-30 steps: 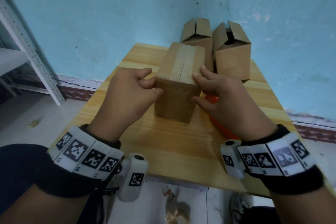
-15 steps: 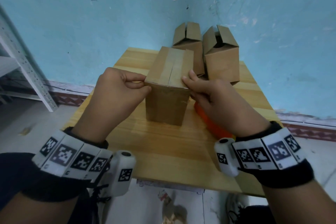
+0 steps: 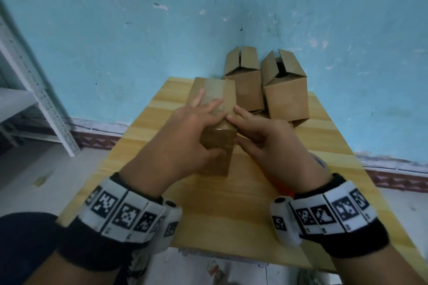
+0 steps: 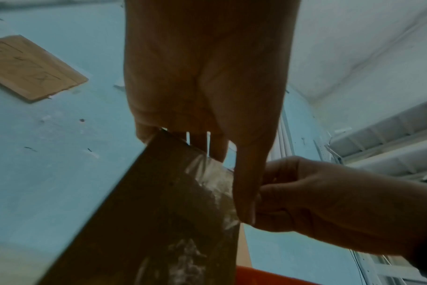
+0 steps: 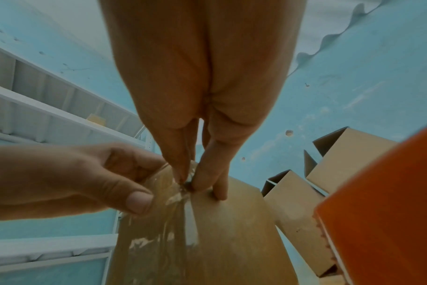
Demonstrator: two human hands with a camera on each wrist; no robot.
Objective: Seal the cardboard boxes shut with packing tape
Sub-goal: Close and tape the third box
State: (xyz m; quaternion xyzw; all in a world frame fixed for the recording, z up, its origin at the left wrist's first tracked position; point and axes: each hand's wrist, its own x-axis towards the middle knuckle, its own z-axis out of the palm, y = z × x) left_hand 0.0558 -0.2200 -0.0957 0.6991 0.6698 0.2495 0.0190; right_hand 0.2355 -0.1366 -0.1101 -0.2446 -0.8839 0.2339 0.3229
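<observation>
A closed box [image 3: 214,122] is stood on the worktop [image 3: 231,203], with two open boxes [image 3: 266,85] set behind it against the wall. A shelf rack [image 3: 34,99] is placed left of the worktop.

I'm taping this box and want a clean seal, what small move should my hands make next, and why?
Probably press the tape end flat down the box's front face. It looks wrinkled there, the left hand lies over the top, and the right hand is at that front top edge.
</observation>
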